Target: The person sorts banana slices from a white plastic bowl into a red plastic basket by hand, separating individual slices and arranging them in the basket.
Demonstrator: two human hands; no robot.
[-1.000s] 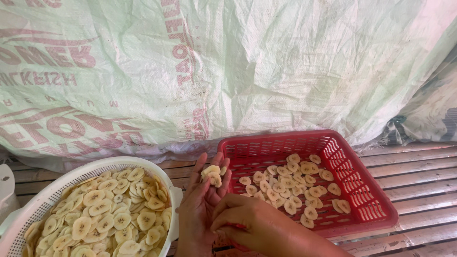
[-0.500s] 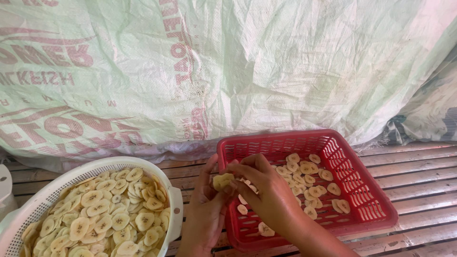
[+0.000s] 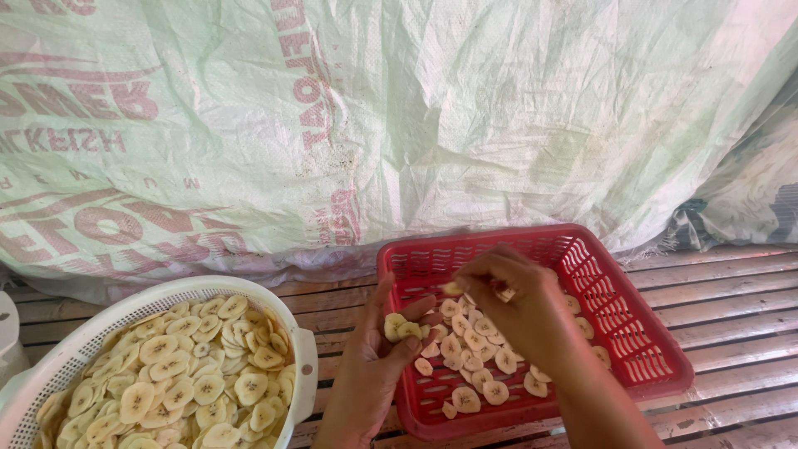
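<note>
My left hand (image 3: 376,359) is raised at the near left edge of a red plastic basket (image 3: 632,333) and holds a small stack of pale banana slices (image 3: 401,326) between thumb and fingers. My right hand (image 3: 514,301) hovers over the middle of the basket, fingers pinched on one slice (image 3: 453,288). Several banana slices (image 3: 475,372) lie spread in a single layer on the basket floor. A white plastic colander (image 3: 295,333) at lower left is heaped with banana slices (image 3: 179,374).
Both containers rest on a slatted wooden platform (image 3: 731,283). A large woven plastic sheet (image 3: 465,116) with red print hangs behind and drapes onto the slats. A white object (image 3: 7,341) shows at the far left edge.
My right hand has moved from beside my left hand out over the basket, carrying a slice. My left hand still holds the stack of slices.
</note>
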